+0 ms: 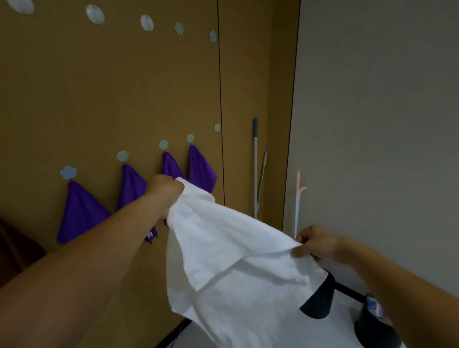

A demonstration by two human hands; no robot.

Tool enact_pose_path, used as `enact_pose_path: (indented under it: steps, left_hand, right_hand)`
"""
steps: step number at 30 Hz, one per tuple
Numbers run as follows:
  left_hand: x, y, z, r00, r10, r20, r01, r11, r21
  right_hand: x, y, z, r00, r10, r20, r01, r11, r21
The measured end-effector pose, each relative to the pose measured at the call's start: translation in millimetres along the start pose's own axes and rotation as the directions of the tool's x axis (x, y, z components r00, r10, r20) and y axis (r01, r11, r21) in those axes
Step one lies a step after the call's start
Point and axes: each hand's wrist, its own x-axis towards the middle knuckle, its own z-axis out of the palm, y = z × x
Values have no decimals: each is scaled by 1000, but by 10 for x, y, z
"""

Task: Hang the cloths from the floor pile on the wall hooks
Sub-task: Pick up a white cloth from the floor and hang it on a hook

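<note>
Holding the white cloth in mid-air, clear of the floor, in front of the brown wall. Gripping its top corner in the left hand, fingers curled tight round the bunched fabric, right in front of the row of purple cloths. Pinching a second corner, lower and to the right, with the right hand, thumb and fingers closed on the edge. Stretched on a slant, then, with the long axis running from upper left down to lower right and the loose remainder drooping below. Pointing up-left at the wall, gripped corner leading. Looks like lining up for a hook. Spotting a free hook above and a little right of the left hand, just past the last purple cloth, so far nearer the left hand than the right. Probably calls for lifting that top corner up and rightward. No telling from here whether any hanging loop is inside the grip.
</note>
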Motion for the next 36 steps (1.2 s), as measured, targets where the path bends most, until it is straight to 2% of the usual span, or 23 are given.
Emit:
enact_pose_path:
  steps: [3, 5, 7, 10, 12, 14, 17, 18, 19, 20, 21, 22, 24, 25, 26, 27, 29, 30, 31, 33, 36]
  left_hand:
    - [-14, -55, 56, 1000, 3, -10, -3, 1000, -22]
    - [-85, -63, 134, 1000, -6, 7, 7, 998, -55]
    - [-153, -67, 257, 996, -33, 77, 42, 991, -124]
    - [-276, 13, 458, 979, 10, 205, 37, 974, -225]
    - [-374, 93, 599, 965, 80, 249, -12, 965, -262]
    - [-504, 135, 737, 941, 135, 311, -50, 963, -266]
    - [-725, 100, 920, 852, 209, 481, -138, 974, -178]
    - [-794, 70, 954, 825, 219, 520, -163, 975, -151]
    - [-835, 39, 979, 812, 223, 539, -180, 975, -133]
    - [-859, 14, 983, 800, 225, 557, -182, 974, -133]
    - [-861, -7, 971, 769, 217, 601, -162, 976, -145]
    - [-856, -16, 930, 707, 191, 681, -112, 981, -160]
    - [-789, -21, 797, 485, 105, 868, 16, 991, -130]
    - [-708, -41, 733, 406, 59, 912, 53, 995, -88]
    - [-620, -71, 672, 404, 13, 915, 77, 996, -48]
    - [-531, -111, 621, 481, -32, 876, 105, 994, -22]
    - [-361, -243, 547, 741, -112, 662, 153, 988, -4]
    - [-286, -347, 527, 824, -153, 546, 168, 986, 22]
    - [-230, -454, 506, 857, -204, 473, 196, 978, 67]
    - [-180, -654, 485, 822, -325, 467, 292, 946, 145]
    - [-262, -824, 517, 628, -483, 611, 398, 873, 281]
  right_hand:
    - [-32, 20, -47, 1000, 1, -30, -1, 1000, -6]
    - [-57, -61, -7, 995, -28, -97, 39, 994, 106]
    - [-100, -223, 60, 992, -72, -103, 95, 966, 240]
    - [-170, -507, 162, 985, -128, 112, 109, 981, 163]
    - [-180, -664, 229, 973, -121, 195, 71, 967, 246]
    - [-150, -809, 270, 983, -125, 136, 42, 867, 497]
    - [-52, -977, 283, 994, -84, 75, -15, 563, 826]
    - [-35, -1007, 280, 998, -39, 43, -19, 474, 880]
    - [-11, -1025, 271, 1000, 22, -6, -4, 432, 902]
    - [6, -1031, 251, 994, 84, -66, 22, 438, 898]
    - [15, -1037, 228, 983, 131, -127, 53, 461, 886]
    - [17, -1047, 202, 972, 149, -179, 87, 479, 874]
    - [1, -1063, 143, 975, 107, -196, 128, 451, 883]
    - [-29, -1069, 112, 984, 69, -166, 121, 422, 898]
    - [-66, -1070, 79, 992, 27, -123, 103, 387, 916]
    - [-94, -1064, 42, 996, -27, -81, 85, 342, 936]
    - [-140, -1032, -37, 990, -134, -41, 76, 266, 961]
    - [-155, -1011, -72, 985, -166, -46, 86, 242, 967]
    - [-161, -998, -106, 980, -189, -58, 101, 226, 969]
    - [-180, -1001, -146, 970, -232, -76, 127, 212, 969]
    - [-207, -1036, -148, 957, -279, -85, 132, 155, 979]
